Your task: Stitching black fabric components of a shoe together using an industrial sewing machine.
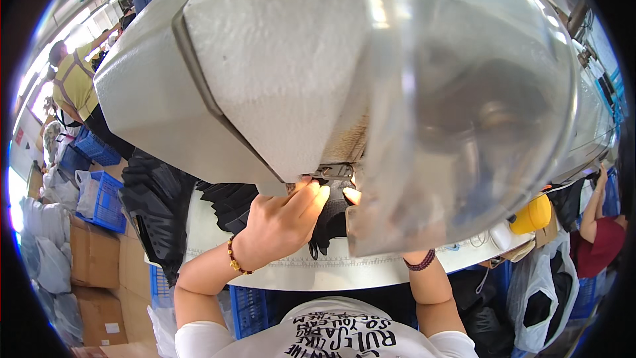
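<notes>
A white sewing machine head (271, 73) fills the upper middle, and a clear curved plastic guard (477, 113) covers its right side. Just under the head, my left hand (281, 222) has its fingers pressed together at a black shoe-upper piece (329, 225) on the white table (291, 272). A gold beaded bracelet (235, 257) circles that wrist. My right hand (353, 195) reaches in from the right behind the hazy guard; only a fingertip shows clearly, near the same black piece. The needle area is mostly hidden by my fingers and the machine.
Stacked black shoe uppers (154, 199) hang over the table's left edge. A yellow container (530, 215) stands at the right. Blue crates (106, 200) and cardboard boxes (96, 252) line the left floor. Other people work at the far left (74, 79) and right (597, 242).
</notes>
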The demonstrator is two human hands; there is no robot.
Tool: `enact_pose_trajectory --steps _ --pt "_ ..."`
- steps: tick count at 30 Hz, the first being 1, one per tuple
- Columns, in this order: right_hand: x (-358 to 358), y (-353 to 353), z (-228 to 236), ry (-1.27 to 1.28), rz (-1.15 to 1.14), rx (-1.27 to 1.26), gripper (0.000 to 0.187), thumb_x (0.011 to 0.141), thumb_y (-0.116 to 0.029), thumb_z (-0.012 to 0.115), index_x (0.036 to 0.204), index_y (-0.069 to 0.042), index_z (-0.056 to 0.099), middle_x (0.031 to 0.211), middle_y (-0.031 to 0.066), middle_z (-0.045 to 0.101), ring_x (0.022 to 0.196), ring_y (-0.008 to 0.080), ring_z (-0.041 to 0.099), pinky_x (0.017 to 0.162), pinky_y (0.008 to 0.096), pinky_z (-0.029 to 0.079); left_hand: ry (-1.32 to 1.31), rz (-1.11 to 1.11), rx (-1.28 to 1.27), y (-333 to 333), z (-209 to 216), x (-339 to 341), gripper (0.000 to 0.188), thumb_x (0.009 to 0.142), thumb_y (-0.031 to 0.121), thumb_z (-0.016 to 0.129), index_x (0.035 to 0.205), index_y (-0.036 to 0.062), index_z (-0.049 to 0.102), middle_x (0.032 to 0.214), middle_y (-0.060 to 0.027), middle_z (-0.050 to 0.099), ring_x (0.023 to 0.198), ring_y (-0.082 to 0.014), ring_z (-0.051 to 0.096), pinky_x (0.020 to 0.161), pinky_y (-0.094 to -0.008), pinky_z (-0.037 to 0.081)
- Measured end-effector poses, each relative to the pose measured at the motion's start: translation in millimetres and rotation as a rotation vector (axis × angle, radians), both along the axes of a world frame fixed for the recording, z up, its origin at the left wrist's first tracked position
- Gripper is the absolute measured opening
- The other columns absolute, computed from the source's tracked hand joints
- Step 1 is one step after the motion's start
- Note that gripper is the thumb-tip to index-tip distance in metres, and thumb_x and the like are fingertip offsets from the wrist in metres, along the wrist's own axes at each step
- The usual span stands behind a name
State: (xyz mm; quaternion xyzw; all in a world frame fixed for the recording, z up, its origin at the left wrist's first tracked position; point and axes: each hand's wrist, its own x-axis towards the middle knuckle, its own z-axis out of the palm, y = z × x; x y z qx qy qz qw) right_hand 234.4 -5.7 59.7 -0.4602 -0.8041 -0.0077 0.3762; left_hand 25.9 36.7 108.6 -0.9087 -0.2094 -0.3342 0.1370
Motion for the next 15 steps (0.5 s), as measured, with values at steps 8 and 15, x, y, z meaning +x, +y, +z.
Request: enact_pose_trajectory --steps 8,15 --pt "9 4 -1 0.419 0.078 -0.184 0.026 0.073 -0.012 0.064 0.099 -0.009 0.061 0.097 0.011 0.062 0.087 0.0259 0.061 0.078 0.0354 0.049 -0.05 0.081 0.023 -9 -2 9 0.024 0.062 0.003 0.061 0.085 0.0015 0.061 0.085 -0.0069 0.058 0.068 -0.0138 0.061 0.042 -0.0225 0.038" --pt "19 16 -12 0.323 0.191 -0.072 0.027 0.072 -0.008 0.063 0.1 -0.008 0.062 0.096 0.0116 0.062 0.086 0.0262 0.061 0.076 0.0348 0.049 -0.099 0.183 0.011 -20 -9 27 0.021 0.063 0.004 0.061 0.083 -0.0012 0.06 0.083 -0.0104 0.057 0.079 -0.0236 0.063 0.06 -0.0263 0.049"
